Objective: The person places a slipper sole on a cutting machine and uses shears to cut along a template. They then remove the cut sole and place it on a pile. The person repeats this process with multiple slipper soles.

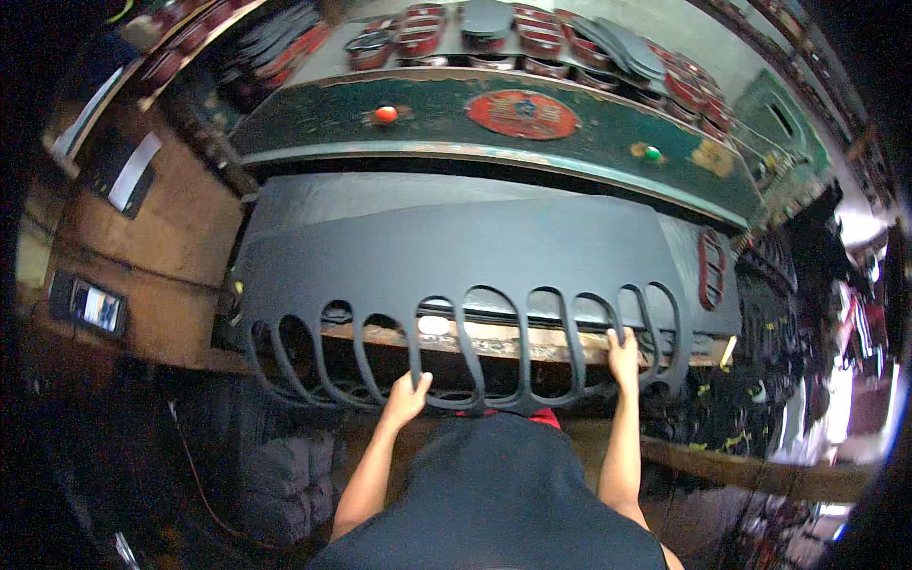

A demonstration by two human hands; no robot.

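A wide dark grey foam sheet lies across the bed of a green press, its near part hanging over the front edge. Along that near side runs a row of sole-shaped holes, with thin strips left between them. My left hand is closed on one strip, thumb on top, left of the middle. Farther right, my right hand grips another strip near its upper part. A red sole-shaped cutting die stands on the right end of the bed, beside the sheet.
The green press beam spans the far side, with a red button and a green button. Several red dies and grey cut soles sit above it. A phone lies on the wooden surface at left. Dark bundles stand below.
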